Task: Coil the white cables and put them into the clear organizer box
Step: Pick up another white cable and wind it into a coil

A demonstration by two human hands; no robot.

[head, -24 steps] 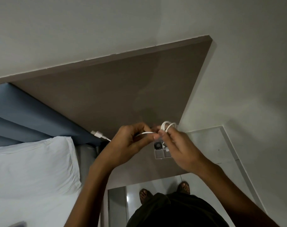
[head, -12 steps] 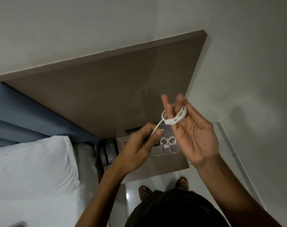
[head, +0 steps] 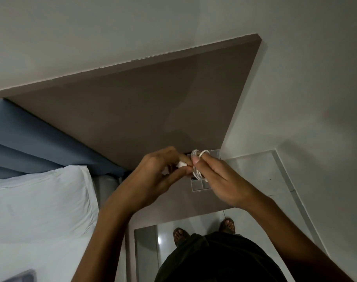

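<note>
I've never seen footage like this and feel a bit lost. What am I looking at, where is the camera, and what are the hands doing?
There is no machine here. A person wears a wide-angle camera on the head, so you look down past their arms to the floor and their sandalled feet. That lens bends the room, which is why the brown wall panel seems to lean.

The left hand and right hand meet over a small brown bedside table. The right hand holds a white cable wound into loops, and the left hand's fingers pinch its white plug end.

Under the hands, on the table, lies the clear organizer box with its small compartments; most of it is hidden by the hands. To the left is a bed with a white pillow and a blue headboard.
</note>
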